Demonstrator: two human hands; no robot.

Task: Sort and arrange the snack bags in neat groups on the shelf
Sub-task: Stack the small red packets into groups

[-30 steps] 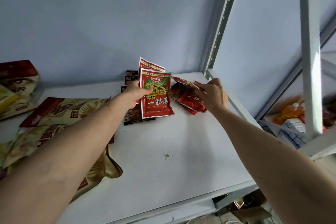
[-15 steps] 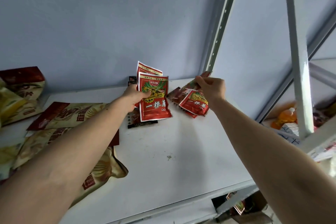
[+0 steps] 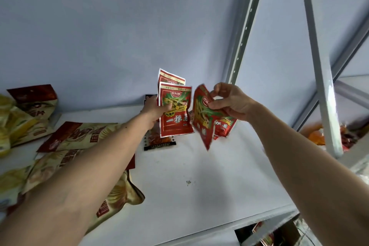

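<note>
Above the shelf's (image 3: 199,195) back edge, your left hand (image 3: 154,111) grips two upright red snack packets (image 3: 175,114); your right hand (image 3: 229,102) pinches more red packets (image 3: 207,120) lifted beside them.

On the shelf (image 3: 199,195), toward its back wall: a fanned pair of small packets (image 3: 175,114) upright in the left hand (image 3: 154,111), another bunch of packets (image 3: 207,118) just right of it in the right hand (image 3: 229,102), hanging clear of the board. Below the left hand, flat on the shelf, a dark packet (image 3: 159,143), possibly atop others. Far left: large bags (image 3: 75,136) lying overlapped, one (image 3: 28,110) propped at the wall. Right, beyond the upright post (image 3: 319,86), more goods (image 3: 315,134).
</note>
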